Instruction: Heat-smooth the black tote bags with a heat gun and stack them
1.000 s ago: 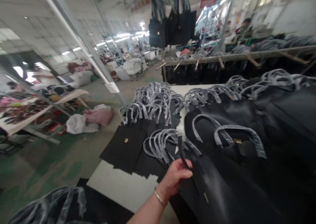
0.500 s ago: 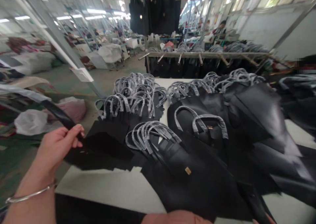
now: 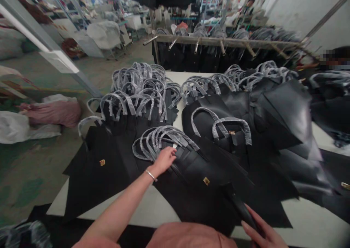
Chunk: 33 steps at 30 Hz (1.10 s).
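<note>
Black tote bag (image 3: pixel 191 171) lies beneath the open left hand (image 3: pixel 163 161); the cut-off right hand (image 3: pixel 262 233) apparently grips a strap (image 3: pixel 240 206).

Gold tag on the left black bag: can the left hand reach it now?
Probably yes. The left hand is near the gold tag on the black bag, and nothing stands over the tag; only flat bag lies between.

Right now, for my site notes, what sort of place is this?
Most likely a bag factory: piles of black tote bags with film-wrapped handles cover a white table, more line a wooden rack, and workbenches stretch behind.
</note>
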Available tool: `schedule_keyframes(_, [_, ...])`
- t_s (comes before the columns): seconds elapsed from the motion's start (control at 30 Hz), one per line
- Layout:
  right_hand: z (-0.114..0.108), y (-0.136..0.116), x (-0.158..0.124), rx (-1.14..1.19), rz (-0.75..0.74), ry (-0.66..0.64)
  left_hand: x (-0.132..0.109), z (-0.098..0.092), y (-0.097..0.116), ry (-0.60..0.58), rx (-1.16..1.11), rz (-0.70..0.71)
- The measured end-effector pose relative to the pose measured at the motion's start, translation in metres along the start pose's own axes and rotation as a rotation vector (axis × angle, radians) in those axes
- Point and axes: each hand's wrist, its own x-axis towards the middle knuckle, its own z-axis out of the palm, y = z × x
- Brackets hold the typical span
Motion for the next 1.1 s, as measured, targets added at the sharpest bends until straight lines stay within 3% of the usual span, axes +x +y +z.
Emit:
schedule_keyframes(0.07, [0.015, -0.011, 0.006, -0.118, -0.094, -0.054, -0.009, 0.04, 0.015, -0.114, -0.022, 0.068])
schedule_keyframes(0.17, [0.033, -0.032, 0.012, -0.243, -0.266, -0.07, -0.007, 0.065, 0.024, -0.118, -0.009, 0.093])
schedule_keyframes(0.33, [0.047, -0.057, 0.011, -0.337, -0.252, -0.112, 0.046, 0.073, 0.032, -0.101, 0.033, 0.221])
schedule_keyframes(0.5, [0.043, -0.064, 0.014, -0.242, -0.2, -0.039, 0.085, 0.087, 0.043, -0.154, 0.08, 0.289])
schedule_keyframes(0.67, [0.031, -0.074, 0.029, -0.144, -0.146, 0.004, 0.07, 0.106, 0.048, -0.163, 0.09, 0.288])
schedule_keyframes(0.87, [0.036, -0.097, 0.057, -0.135, -0.157, -0.073, 0.043, 0.129, 0.058, -0.263, 0.046, 0.34])
schedule_keyframes(1.0, [0.038, -0.108, 0.066, -0.162, -0.242, 0.085, 0.05, 0.128, 0.055, -0.298, 0.006, 0.315])
schedule_keyframes(1.1, [0.026, -0.1, 0.06, -0.18, -0.205, 0.063, 0.065, 0.12, 0.047, -0.392, -0.045, 0.306])
